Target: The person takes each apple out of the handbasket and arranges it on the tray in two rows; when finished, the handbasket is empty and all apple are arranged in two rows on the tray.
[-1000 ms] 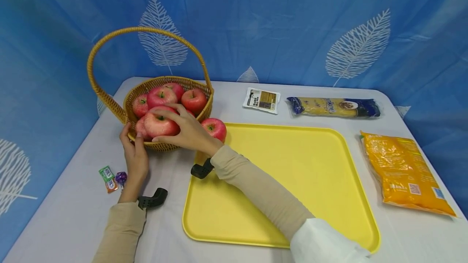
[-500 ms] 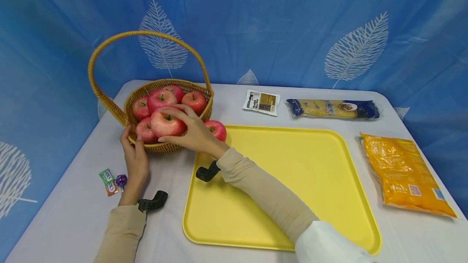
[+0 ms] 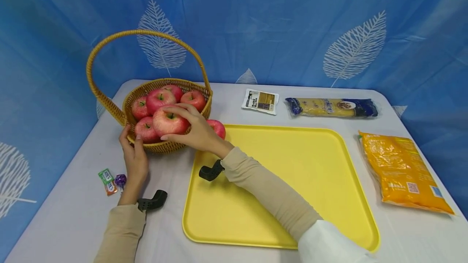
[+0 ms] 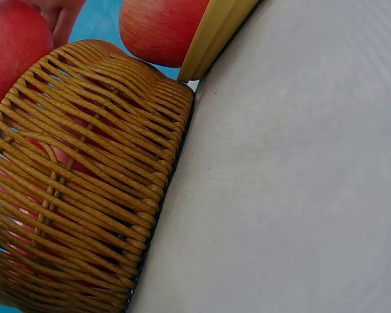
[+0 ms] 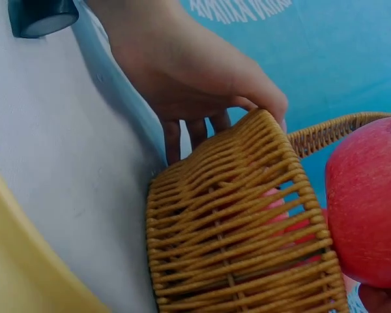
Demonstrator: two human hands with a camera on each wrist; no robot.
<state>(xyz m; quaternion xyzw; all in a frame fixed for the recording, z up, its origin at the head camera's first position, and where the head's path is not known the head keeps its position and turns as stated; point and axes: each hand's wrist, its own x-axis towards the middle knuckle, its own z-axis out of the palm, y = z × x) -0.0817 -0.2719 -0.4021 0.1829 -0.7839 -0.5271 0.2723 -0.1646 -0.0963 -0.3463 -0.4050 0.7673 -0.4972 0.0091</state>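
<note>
White table point(image 3: 69, 222): right hand point(image 3: 199, 132) holds an apple point(image 3: 166, 123) (between thumb point(image 3: 174, 138) and fingers point(image 3: 180, 111)), left hand point(image 3: 136, 161) grips basket point(image 3: 164, 147).

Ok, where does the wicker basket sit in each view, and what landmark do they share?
Head: the wicker basket is left of centre.
Left wrist: the wicker basket fills most of the left half.
Right wrist: the wicker basket is lower middle, the left hand at its rim.
Shared landmark: the yellow tray, right of the basket in head, top in left wrist, lower left in right wrist.
</note>
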